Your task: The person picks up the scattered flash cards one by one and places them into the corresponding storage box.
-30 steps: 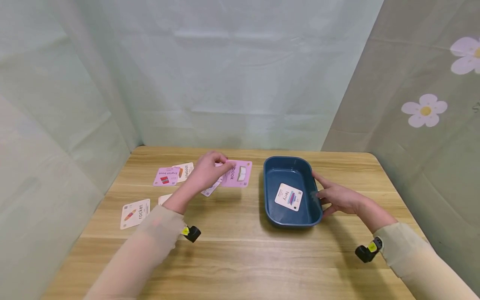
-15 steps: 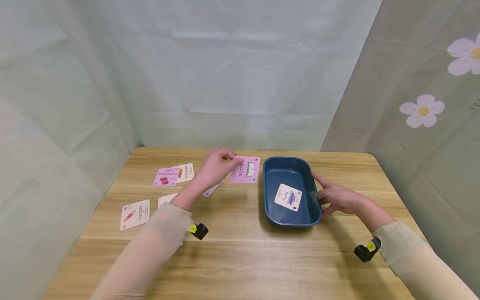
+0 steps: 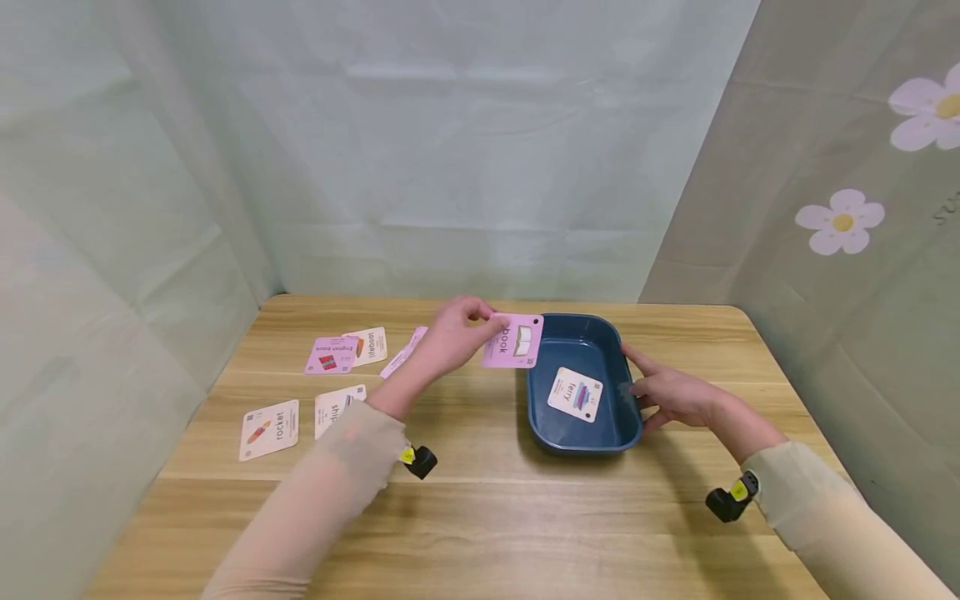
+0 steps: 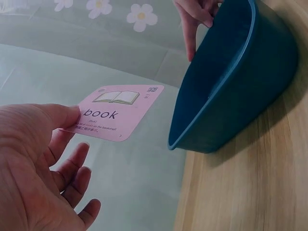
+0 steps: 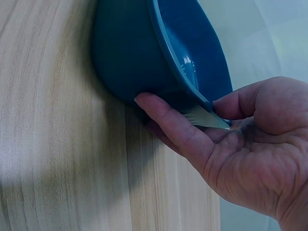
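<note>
Between thumb and fingertips, my left hand (image 3: 459,340) pinches a pink flash card (image 3: 512,343) lettered "book", with a drawing of an open book. The card is held above the table, its right edge overlapping the left rim of a deep blue plastic bin (image 3: 534,417) in the head view. The left wrist view shows the card's printed face (image 4: 118,115) and the other fingers loosely bent below it. My right hand (image 3: 675,395) grips the bin's right wall; in the right wrist view the thumb (image 5: 236,105) is at the rim and fingers lie along the outside. Inside the bin lies a "ferry" card (image 3: 576,394).
On the table's left lie a pink "English book" card (image 3: 331,356) overlapping a "lifeboat" card (image 3: 370,344), a "rocket" card (image 3: 270,430), a "ship" card (image 3: 335,407) partly under my sleeve, and a pink-edged card (image 3: 403,352) behind my forearm. Curtains (image 3: 465,167) hang behind the wooden table (image 3: 525,533).
My left hand has carried the "book" card rightward to the bin's left rim, uncovering more of the "ship" card. The right hand and bin have stayed in place.
</note>
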Demonstrator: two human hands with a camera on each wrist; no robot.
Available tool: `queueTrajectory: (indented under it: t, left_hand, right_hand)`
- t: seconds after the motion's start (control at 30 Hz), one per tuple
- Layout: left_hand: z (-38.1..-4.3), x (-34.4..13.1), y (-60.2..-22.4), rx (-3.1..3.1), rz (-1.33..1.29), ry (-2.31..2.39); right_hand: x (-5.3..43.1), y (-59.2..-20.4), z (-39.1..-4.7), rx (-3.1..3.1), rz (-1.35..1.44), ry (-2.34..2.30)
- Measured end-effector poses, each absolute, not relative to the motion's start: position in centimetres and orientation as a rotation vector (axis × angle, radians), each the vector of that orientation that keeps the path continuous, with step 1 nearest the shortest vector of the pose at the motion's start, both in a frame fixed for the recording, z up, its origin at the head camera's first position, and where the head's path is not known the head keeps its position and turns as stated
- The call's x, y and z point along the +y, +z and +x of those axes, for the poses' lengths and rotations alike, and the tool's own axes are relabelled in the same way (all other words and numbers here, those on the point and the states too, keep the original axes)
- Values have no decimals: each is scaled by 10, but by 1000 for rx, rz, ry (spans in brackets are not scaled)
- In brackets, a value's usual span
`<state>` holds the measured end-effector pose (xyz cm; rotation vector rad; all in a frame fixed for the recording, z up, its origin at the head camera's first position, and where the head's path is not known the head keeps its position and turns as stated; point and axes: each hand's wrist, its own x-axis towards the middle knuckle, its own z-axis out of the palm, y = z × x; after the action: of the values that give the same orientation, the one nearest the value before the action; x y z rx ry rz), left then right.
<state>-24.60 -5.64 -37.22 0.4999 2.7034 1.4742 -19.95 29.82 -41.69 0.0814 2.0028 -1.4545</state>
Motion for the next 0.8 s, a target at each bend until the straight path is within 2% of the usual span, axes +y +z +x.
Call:
queueTrajectory:
  t: [0.8]
  left_hand:
    - [-249,-27,-374,2711,616,1368]
  right_hand:
    - [295,-416,-201,2023,84,-1436]
